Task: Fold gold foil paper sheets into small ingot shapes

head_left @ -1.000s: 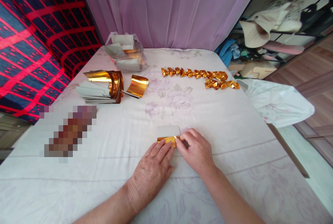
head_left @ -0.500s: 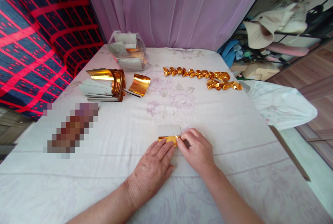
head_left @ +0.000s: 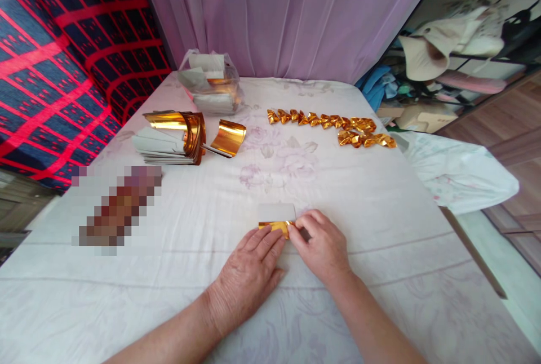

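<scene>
A sheet of gold foil paper (head_left: 276, 213) lies in front of me, its pale back up at the far side and its near part folded over to show gold. My left hand (head_left: 253, 265) rests flat on the gold fold, fingers stretched out. At the sheet's right end, my right hand (head_left: 321, 243) pinches the edge of the fold between thumb and fingers. Part of the gold side is hidden under my fingers. Farther off, folded gold foil pieces (head_left: 321, 120) stand in a row, with a shorter row in front at the right.
A fanned stack of gold foil sheets (head_left: 169, 147) sits at the left, beside a loose curled sheet (head_left: 229, 137). Behind it stands a clear plastic bag (head_left: 211, 85) of sheets. A blurred-out object (head_left: 120, 206) lies on the flowered tablecloth (head_left: 203, 200). Shelves with hats (head_left: 426, 51) stand right.
The whole view has shifted slightly. Both hands keep the same place on the foil paper, and the fold looks the same.
</scene>
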A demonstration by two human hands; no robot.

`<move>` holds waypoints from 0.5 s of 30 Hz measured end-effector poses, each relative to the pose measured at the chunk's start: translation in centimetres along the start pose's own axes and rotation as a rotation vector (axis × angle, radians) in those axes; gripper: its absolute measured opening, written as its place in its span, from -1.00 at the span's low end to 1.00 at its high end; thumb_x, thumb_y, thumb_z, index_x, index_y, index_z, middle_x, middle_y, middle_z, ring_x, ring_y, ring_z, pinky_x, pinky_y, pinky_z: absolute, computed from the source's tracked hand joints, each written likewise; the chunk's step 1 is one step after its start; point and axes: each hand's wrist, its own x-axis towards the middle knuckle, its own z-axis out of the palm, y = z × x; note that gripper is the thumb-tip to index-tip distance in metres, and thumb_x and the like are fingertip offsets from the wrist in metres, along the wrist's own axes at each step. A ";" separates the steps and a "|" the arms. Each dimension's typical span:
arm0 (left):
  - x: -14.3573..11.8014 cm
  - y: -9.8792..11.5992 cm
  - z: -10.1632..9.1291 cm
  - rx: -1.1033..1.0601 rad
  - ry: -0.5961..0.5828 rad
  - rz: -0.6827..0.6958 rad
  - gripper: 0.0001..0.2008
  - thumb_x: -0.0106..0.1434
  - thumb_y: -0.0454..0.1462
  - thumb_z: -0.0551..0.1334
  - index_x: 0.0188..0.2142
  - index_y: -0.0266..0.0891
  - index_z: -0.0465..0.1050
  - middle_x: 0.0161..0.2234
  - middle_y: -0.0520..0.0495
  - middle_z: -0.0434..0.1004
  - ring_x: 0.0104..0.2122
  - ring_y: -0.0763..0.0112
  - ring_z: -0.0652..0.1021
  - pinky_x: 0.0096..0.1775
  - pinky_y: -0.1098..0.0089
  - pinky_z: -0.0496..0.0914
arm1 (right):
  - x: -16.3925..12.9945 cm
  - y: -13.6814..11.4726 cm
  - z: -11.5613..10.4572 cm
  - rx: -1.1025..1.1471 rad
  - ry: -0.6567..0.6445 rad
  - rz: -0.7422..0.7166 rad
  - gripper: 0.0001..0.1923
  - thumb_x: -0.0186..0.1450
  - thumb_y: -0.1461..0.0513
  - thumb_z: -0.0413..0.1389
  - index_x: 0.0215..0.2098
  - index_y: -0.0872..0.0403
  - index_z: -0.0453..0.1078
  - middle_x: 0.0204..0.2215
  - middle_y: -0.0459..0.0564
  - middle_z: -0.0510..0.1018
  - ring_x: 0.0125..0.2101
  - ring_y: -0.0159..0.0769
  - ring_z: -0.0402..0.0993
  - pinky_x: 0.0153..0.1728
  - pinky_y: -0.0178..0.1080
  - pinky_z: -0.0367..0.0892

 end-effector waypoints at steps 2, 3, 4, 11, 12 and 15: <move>0.0 0.0 -0.1 0.008 0.003 0.000 -0.51 0.35 -0.19 0.16 0.22 -0.33 0.24 0.19 -0.23 0.38 0.20 0.11 0.36 0.19 0.09 0.31 | 0.0 0.0 0.0 0.004 -0.003 0.004 -0.80 0.27 0.23 0.11 -0.52 0.02 0.35 -0.43 -0.11 0.49 -0.42 -0.35 0.41 -0.35 -0.30 0.16; 0.0 0.0 -0.1 0.015 0.004 0.001 -0.51 0.35 -0.19 0.16 0.21 -0.34 0.25 0.19 -0.22 0.39 0.20 0.11 0.37 0.19 0.09 0.31 | 0.0 0.0 0.0 0.006 -0.006 0.006 -0.80 0.27 0.23 0.11 -0.52 0.02 0.35 -0.43 -0.11 0.49 -0.42 -0.35 0.41 -0.35 -0.30 0.16; 0.0 0.0 -0.2 0.021 0.005 0.002 -0.52 0.35 -0.18 0.16 0.20 -0.33 0.27 0.18 -0.21 0.39 0.19 0.11 0.38 0.19 0.09 0.30 | 0.0 0.0 0.0 0.008 -0.007 0.008 -0.80 0.28 0.23 0.11 -0.52 0.02 0.35 -0.43 -0.11 0.49 -0.42 -0.35 0.41 -0.35 -0.30 0.16; -0.1 -0.2 -0.1 0.043 0.012 -0.007 -0.54 0.37 -0.13 0.13 0.20 -0.25 0.30 0.18 -0.14 0.41 0.21 0.12 0.35 0.24 0.05 0.22 | 0.1 -0.1 0.0 0.016 0.005 0.000 -0.80 0.28 0.23 0.10 -0.52 0.02 0.35 -0.44 -0.10 0.49 -0.42 -0.36 0.41 -0.36 -0.30 0.16; -0.1 -0.3 -0.1 0.043 0.011 -0.006 -0.54 0.37 -0.13 0.13 0.20 -0.25 0.30 0.18 -0.14 0.41 0.21 0.12 0.35 0.24 0.05 0.21 | 0.1 -0.1 0.0 0.018 0.006 0.000 -0.80 0.29 0.23 0.10 -0.52 0.02 0.34 -0.44 -0.10 0.49 -0.42 -0.36 0.41 -0.36 -0.30 0.16; -0.1 -0.3 0.0 0.044 0.005 -0.005 -0.53 0.38 -0.12 0.12 0.21 -0.25 0.29 0.18 -0.14 0.41 0.21 0.12 0.35 0.23 0.04 0.21 | 0.1 -0.1 0.0 0.020 0.011 0.002 -0.79 0.29 0.23 0.09 -0.52 0.02 0.34 -0.45 -0.10 0.49 -0.42 -0.35 0.41 -0.35 -0.30 0.17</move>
